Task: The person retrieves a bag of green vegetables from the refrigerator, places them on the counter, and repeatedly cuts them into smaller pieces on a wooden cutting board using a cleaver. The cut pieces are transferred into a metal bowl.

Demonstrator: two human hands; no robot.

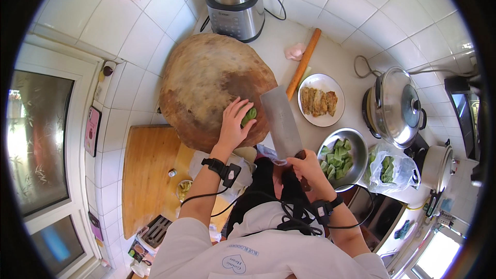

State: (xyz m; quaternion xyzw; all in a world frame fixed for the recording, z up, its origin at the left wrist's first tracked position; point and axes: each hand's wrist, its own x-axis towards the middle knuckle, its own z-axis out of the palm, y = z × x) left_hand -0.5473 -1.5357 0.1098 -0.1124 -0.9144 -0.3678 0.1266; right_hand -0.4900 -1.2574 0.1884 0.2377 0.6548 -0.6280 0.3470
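Observation:
On a large round wooden chopping block [201, 73], my left hand [235, 122] grips a green vegetable [249, 116], perhaps a pepper; my fingers hide part of it. My right hand [308, 166] is closed around the dark handle of a Chinese cleaver [281, 122]. Its broad blade is just off the block's right edge, apart from the vegetable. Close to the right hand, a steel bowl [364, 159] holds cut green pieces [338, 159]. Straps with small devices are on both wrists.
A white plate [340, 85] of browned food, a wooden rolling pin [304, 64] and a blender [236, 11] stand beyond the block. To the right are a lidded steel pot [399, 104] and a plastic bag [403, 170] of greens. A wooden board [149, 170] lies at left.

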